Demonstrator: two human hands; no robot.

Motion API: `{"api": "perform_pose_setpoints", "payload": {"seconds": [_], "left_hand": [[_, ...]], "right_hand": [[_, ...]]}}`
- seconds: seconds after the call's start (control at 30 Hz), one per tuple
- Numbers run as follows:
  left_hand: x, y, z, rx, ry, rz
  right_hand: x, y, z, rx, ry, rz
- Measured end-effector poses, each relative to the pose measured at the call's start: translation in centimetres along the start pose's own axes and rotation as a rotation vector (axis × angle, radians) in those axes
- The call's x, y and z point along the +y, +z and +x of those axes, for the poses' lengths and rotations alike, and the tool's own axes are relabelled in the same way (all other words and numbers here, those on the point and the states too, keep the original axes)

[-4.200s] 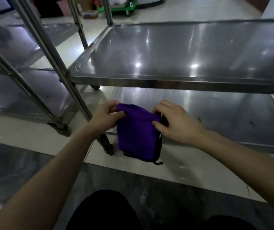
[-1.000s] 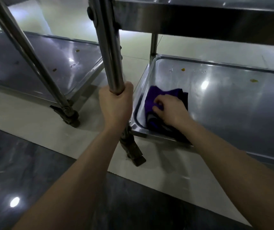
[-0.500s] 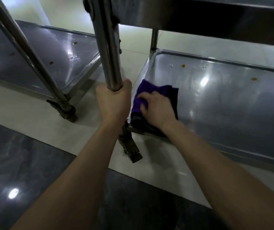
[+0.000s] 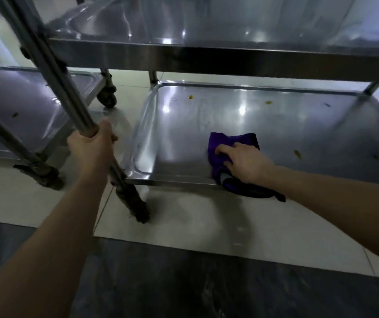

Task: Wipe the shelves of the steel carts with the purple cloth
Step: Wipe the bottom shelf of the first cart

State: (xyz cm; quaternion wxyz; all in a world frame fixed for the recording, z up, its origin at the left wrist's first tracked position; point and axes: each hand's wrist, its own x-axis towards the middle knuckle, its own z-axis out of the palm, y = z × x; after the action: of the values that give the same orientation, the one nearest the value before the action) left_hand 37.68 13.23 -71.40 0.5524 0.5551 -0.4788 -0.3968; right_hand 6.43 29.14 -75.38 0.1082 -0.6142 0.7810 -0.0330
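Right hand, gripping the cloth, has slid it from the shelf's 7 o'clock corner to 6 o'clock, left hand still clenching the post, so the 3 o'clock crumbs look next.

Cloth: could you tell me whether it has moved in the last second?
Yes. The cloth has slid right along the shelf, away from the corner post, under the right hand.

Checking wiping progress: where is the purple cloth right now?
In the head view, the purple cloth lies on the bottom shelf near its front edge, under the right hand.
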Motion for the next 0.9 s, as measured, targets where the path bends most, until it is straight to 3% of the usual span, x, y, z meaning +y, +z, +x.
{"api": "perform_pose_setpoints", "payload": {"seconds": [0.13, 0.17, 0.23, 0.3, 0.33, 0.5, 0.6, 0.7, 0.9], "left_hand": [[0.0, 0.2, -4.5, 0.409, 0.315, 0.136], [-0.6, 0.9, -6.9, 0.393, 0.456, 0.190], [-2.7, 3.0, -10.9, 0.093, 0.658, 0.310], [-4.2, 6.3, -13.1, -0.222, 0.666, 0.466], [-4.4, 8.1, -13.4, -0.296, 0.643, 0.536], [-5.2, 14.2, -11.7, -0.410, 0.538, 0.823], [-6.8, 14.1, -11.3, -0.405, 0.618, 0.958], [-7.2, 14.1, -11.4, -0.401, 0.668, 0.978], [-7.1, 14.1, -11.8, -0.417, 0.702, 0.977]], "right_hand": [[2.4, 1.6, -2.6, 0.150, 0.056, 0.090], [2.2, 2.3, -3.1, 0.194, 0.057, 0.110], [2.1, 3.2, -3.5, 0.239, 0.043, 0.160], [2.5, 3.4, -3.3, 0.240, 0.031, 0.199], [2.7, 3.3, -3.2, 0.237, 0.026, 0.201], [2.3, 2.9, -2.7, 0.255, 0.016, 0.236], [2.7, 2.9, -2.2, 0.265, 0.000, 0.250], [4.2, 2.4, -0.3, 0.269, 0.001, 0.236], [6.0, 0.2, 8.5, 0.319, 0.177, 0.177]]}}
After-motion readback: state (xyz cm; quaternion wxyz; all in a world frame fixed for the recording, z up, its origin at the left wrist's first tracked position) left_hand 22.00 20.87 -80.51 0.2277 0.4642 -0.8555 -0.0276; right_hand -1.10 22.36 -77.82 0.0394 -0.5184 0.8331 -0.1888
